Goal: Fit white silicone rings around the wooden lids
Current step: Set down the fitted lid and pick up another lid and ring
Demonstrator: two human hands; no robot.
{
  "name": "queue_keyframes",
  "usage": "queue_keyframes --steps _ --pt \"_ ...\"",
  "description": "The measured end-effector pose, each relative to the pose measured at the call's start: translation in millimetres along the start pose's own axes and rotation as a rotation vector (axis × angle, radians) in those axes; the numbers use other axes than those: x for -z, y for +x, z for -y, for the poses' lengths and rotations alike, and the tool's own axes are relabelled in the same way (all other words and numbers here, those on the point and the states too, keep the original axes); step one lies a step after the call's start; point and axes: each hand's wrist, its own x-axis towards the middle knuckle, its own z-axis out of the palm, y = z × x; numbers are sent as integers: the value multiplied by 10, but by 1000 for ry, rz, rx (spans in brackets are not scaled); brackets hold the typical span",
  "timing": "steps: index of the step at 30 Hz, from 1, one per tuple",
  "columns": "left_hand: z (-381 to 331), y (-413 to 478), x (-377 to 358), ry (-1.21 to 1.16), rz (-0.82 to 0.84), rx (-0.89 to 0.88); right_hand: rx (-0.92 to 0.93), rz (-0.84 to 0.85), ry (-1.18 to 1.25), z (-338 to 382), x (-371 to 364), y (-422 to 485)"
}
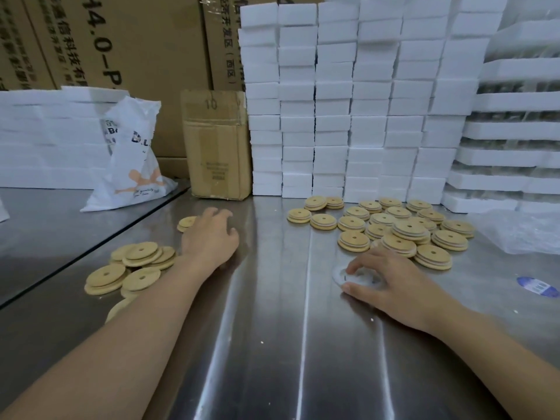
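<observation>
Steel table [272,344], both forearms reaching across it from the near edge.

Right hand [391,280]: palm down, fingers curled over the white silicone rings [362,277], which lie flat on the table under the fingertips. Thumb at the near rim, index on the far side, so a pinch grip on the rings. How many rings are there cannot be told.

Left hand [210,234]: palm down further out, fingers loosely spread and relaxed, gripping nothing. A single lid [185,223] lies just beside it, partly hidden; contact cannot be told.

Bare wooden lids [133,268]: loose overlapping pile left of the left forearm, each with a centre hole.

Ringed lids [403,230]: larger spread just beyond the right hand, several showing a pale band at the edge, some stacked.

Blue sticker [538,287] on the table at right. Clear plastic sheet [524,234] beyond it.

Far side: white printed bag [136,159], small cardboard box [216,147] standing upright, columns of white foam blocks [348,101], large cartons [121,40] behind.
</observation>
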Motion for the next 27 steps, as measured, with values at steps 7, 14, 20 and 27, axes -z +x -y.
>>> queue_keyframes --steps 7,14,20,27 --pt "-168 -89 -13 -173 97 -120 -12 -19 61 46 39 -17" --pt "-571 -272 -7 -258 262 -285 -15 -53 62 76 41 -15" --pt "-890 -502 3 -333 311 -415 22 -142 34 88 45 2" --pt "-1098 -574 -130 -1134 411 15 32 -372 31 127 116 54"
